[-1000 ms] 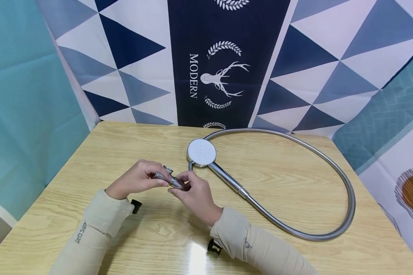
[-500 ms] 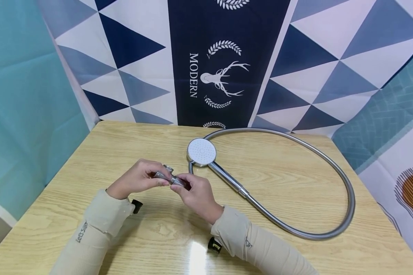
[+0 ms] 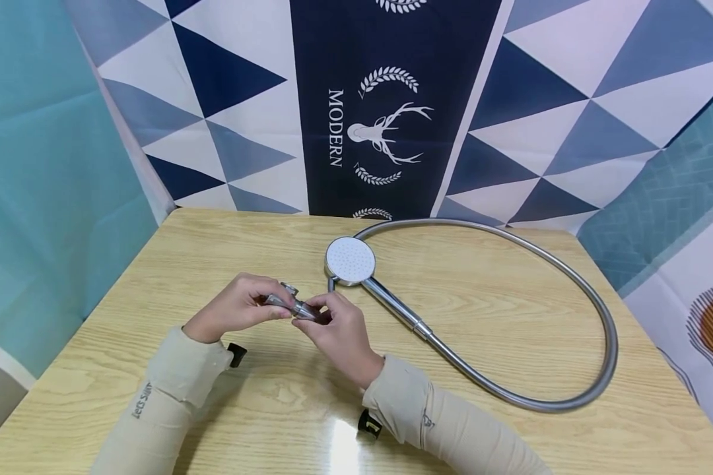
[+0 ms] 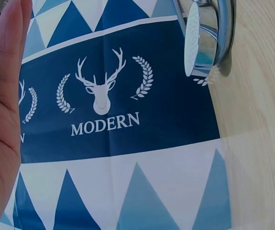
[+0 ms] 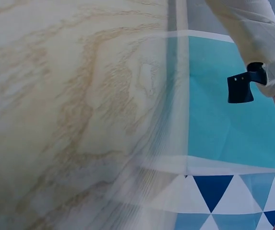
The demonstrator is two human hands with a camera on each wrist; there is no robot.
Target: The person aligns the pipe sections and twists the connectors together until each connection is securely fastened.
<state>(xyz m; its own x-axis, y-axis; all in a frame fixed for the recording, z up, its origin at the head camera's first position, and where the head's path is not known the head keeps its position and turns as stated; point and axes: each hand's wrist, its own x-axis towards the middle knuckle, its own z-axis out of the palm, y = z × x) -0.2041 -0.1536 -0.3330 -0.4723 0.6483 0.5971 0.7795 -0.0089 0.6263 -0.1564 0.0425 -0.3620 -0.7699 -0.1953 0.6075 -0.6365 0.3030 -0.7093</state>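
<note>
In the head view my left hand [image 3: 237, 307] pinches a small chrome fitting [image 3: 288, 288] with a short knob on top, its body partly covered by the fingers. My right hand [image 3: 346, 336] grips the cone-shaped metal end [image 3: 310, 313] of the shower hose [image 3: 607, 336], which meets the fitting. Whether the two are threaded together cannot be made out. Behind the right hand lies a hand shower [image 3: 350, 260], white spray face up, its chrome handle joined to the looped hose. The left wrist view shows that shower head [image 4: 192, 43] at upper right; the held parts are mostly out of it.
A wooden table [image 3: 273, 422] carries everything, the hose looping over its right half. Patterned cloth [image 3: 368, 132] hangs at the back edge, with teal cloth [image 3: 59, 165] on the left. Black wrist straps [image 3: 369, 424] hang below both cuffs.
The right fingers shift slightly around the hose end, closing in and then lifting a little. The left hand stays nearly still with the fitting. The hand shower keeps its place.
</note>
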